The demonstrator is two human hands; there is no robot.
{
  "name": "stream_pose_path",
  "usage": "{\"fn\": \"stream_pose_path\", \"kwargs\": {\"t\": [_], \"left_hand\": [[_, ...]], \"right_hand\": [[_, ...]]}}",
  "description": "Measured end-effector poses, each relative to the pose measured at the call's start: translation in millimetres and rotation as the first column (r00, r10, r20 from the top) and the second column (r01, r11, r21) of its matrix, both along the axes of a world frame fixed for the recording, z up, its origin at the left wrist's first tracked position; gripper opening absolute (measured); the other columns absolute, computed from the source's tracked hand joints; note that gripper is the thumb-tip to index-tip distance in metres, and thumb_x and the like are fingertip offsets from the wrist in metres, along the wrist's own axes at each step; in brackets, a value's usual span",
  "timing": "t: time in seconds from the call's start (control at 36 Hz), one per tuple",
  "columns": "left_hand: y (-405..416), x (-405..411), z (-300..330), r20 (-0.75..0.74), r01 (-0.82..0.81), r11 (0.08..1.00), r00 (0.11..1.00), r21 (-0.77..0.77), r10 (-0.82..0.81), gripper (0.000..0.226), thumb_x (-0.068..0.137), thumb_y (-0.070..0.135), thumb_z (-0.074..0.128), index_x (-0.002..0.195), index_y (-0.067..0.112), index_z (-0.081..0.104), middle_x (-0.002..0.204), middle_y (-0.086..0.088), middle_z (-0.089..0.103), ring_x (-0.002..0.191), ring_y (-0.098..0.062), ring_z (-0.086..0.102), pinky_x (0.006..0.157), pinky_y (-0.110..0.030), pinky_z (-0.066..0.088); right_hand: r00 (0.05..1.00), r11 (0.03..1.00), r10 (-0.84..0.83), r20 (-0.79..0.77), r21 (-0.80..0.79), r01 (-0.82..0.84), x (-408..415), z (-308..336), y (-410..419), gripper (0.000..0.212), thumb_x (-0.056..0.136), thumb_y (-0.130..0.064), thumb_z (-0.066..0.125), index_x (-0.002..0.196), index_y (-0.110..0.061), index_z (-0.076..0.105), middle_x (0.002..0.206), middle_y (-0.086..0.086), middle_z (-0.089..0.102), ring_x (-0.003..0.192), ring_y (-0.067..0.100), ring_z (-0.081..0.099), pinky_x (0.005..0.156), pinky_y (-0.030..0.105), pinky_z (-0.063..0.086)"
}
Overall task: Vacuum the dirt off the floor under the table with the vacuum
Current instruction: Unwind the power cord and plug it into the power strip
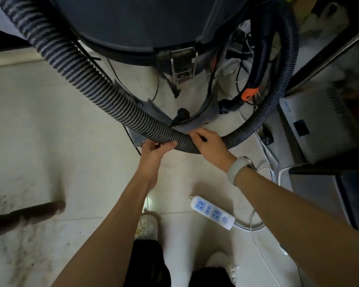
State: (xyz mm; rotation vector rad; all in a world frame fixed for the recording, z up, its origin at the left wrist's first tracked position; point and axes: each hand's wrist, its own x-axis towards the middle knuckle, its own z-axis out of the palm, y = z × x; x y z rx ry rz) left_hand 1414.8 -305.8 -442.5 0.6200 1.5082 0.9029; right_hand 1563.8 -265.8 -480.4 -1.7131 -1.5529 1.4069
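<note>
A big dark canister vacuum [141, 23] stands on the pale tiled floor right ahead of me, with a metal latch [182, 63] on its side. Its ribbed grey hose [85, 79] sweeps from the upper left down to the middle and loops up again at the right. My left hand [157, 149] grips the hose from below at the bottom of the loop. My right hand [210, 142] curls over the hose just to the right of it. Dark dirt [23, 251] is scattered over the floor at the lower left.
A white power strip [212, 212] with its cable lies on the floor by my right forearm. A dark bar [25, 216] juts in from the left edge. Grey boxes and dark furniture [319, 125] crowd the right side. Tangled cables [243, 79] hang behind the vacuum. My feet [147, 224] stand below.
</note>
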Motion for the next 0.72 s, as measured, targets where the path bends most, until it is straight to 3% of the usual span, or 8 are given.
{"fn": "stream_pose_path", "kwargs": {"t": [0.08,0.19,0.33,0.39,0.44,0.5,0.61,0.72], "left_hand": [[-4,6,6,-0.032,-0.040,0.999,0.999,0.003,0.040,0.026,0.088,0.015,0.063,0.113,0.015,0.056,0.097,0.012,0.063,0.075,0.010,0.057,0.060,-0.002,0.043],[-5,9,10,-0.091,-0.065,0.998,0.994,-0.010,0.064,0.029,0.088,0.015,0.065,0.115,0.009,0.059,0.100,0.007,0.066,0.081,0.008,0.060,0.062,-0.003,0.045],[-11,9,18,-0.113,-0.067,0.997,0.992,-0.043,0.061,0.025,0.086,0.017,0.067,0.109,0.007,0.063,0.103,0.000,0.069,0.086,0.001,0.062,0.065,-0.004,0.046],[-14,11,23,-0.116,-0.075,0.996,0.991,-0.053,0.068,0.029,0.086,0.019,0.067,0.112,0.005,0.063,0.105,-0.002,0.069,0.089,-0.002,0.062,0.066,-0.005,0.047],[-16,14,28,-0.100,-0.092,0.994,0.991,-0.060,0.086,0.031,0.087,0.018,0.066,0.114,0.005,0.061,0.106,-0.001,0.067,0.091,-0.003,0.061,0.065,-0.003,0.046],[-18,19,35,-0.094,-0.102,0.992,0.991,-0.071,0.095,0.034,0.087,0.021,0.066,0.118,0.007,0.059,0.110,0.000,0.066,0.100,-0.008,0.060,0.069,-0.005,0.046],[-20,25,49,-0.160,-0.077,0.988,0.986,-0.132,0.056,0.052,0.087,0.036,0.065,0.132,0.012,0.053,0.135,-0.003,0.055,0.127,-0.016,0.048,0.096,-0.024,0.037],[-24,31,66,-0.253,-0.131,0.966,0.965,-0.223,0.072,0.057,0.091,0.037,0.061,0.140,0.013,0.045,0.141,-0.004,0.048,0.128,-0.020,0.045,0.100,-0.031,0.037]], "right_hand": [[0.996,0.994,-0.041,-0.073,-0.105,0.033,-3,8,6,0.025,0.096,-0.014,0.052,0.114,0.000,0.064,0.105,0.010,0.063,0.102,0.020,0.056,0.085,0.025,0.043],[0.945,0.951,-0.224,-0.238,-0.265,0.159,-6,22,17,0.033,0.095,-0.026,0.055,0.117,-0.001,0.061,0.114,0.011,0.064,0.109,0.021,0.058,0.099,0.033,0.043],[0.882,0.914,-0.331,-0.335,-0.346,0.211,-18,39,28,0.031,0.094,-0.029,0.058,0.110,-0.003,0.061,0.105,0.008,0.064,0.099,0.014,0.059,0.085,0.022,0.046],[0.857,0.897,-0.373,-0.356,-0.373,0.236,-26,47,30,0.014,0.093,-0.019,0.059,0.092,-0.005,0.062,0.088,0.006,0.065,0.084,0.011,0.062,0.073,0.017,0.049],[0.873,0.909,-0.375,-0.312,-0.309,0.280,-30,55,27,0.008,0.092,-0.012,0.060,0.086,-0.007,0.059,0.079,0.003,0.060,0.082,0.016,0.059,0.066,0.017,0.047],[0.906,0.933,-0.346,-0.244,-0.190,0.305,-28,66,20,0.010,0.091,-0.011,0.062,0.096,-0.004,0.059,0.087,0.005,0.059,0.085,0.015,0.056,0.065,0.014,0.043],[0.883,0.902,-0.430,-0.190,-0.059,0.427,-10,87,2,0.028,0.090,-0.009,0.062,0.114,0.004,0.055,0.097,0.005,0.056,0.089,0.014,0.053,0.064,0.001,0.040],[0.852,0.884,-0.461,-0.247,-0.046,0.465,12,115,-24,0.017,0.090,-0.005,0.061,0.104,-0.011,0.052,0.096,0.005,0.057,0.091,0.017,0.055,0.071,0.008,0.045]]}}
